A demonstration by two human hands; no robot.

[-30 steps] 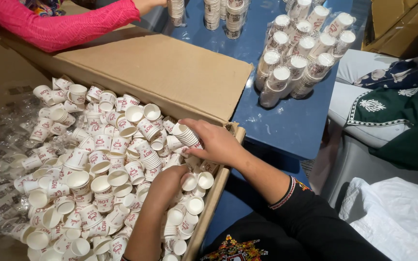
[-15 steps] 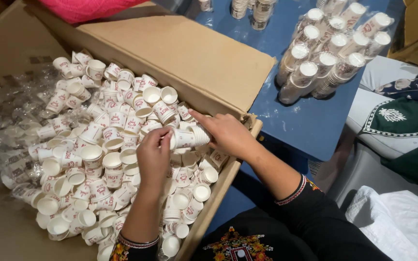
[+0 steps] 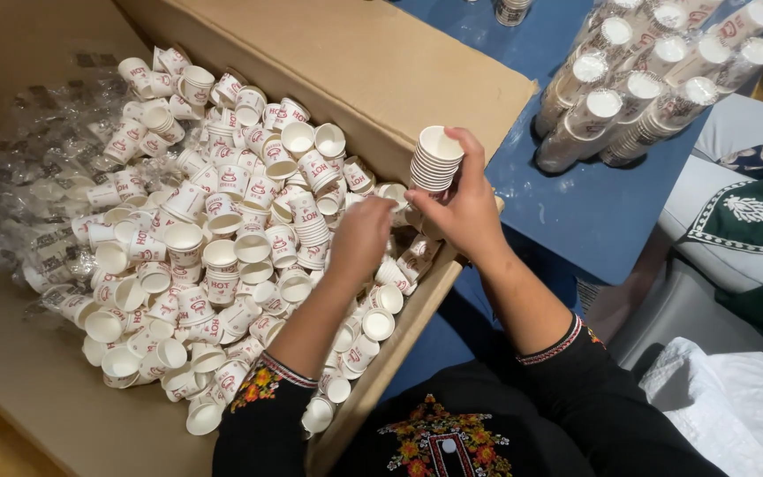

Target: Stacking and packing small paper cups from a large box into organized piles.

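Note:
A big cardboard box (image 3: pixel 373 71) lies open in front of me, filled with loose small white paper cups (image 3: pixel 222 238) with red print. My right hand (image 3: pixel 461 208) holds a short nested stack of cups (image 3: pixel 435 159) upright above the box's right edge. My left hand (image 3: pixel 359 238) reaches down among the loose cups just left of it, fingers curled; whether it grips a cup is hidden. Both arms wear black sleeves with embroidered cuffs.
Clear plastic wrappers (image 3: pixel 28 203) lie crumpled in the box's left part. On the blue table (image 3: pixel 576 212) at the upper right lie several wrapped sleeves of stacked cups (image 3: pixel 646 79). A green and white cloth (image 3: pixel 744 221) lies at the right.
My right hand has lifted from the pile with a nested stack of cups. My left hand moved right, closer to it. The view shifted so the far person's pink sleeve is out of sight.

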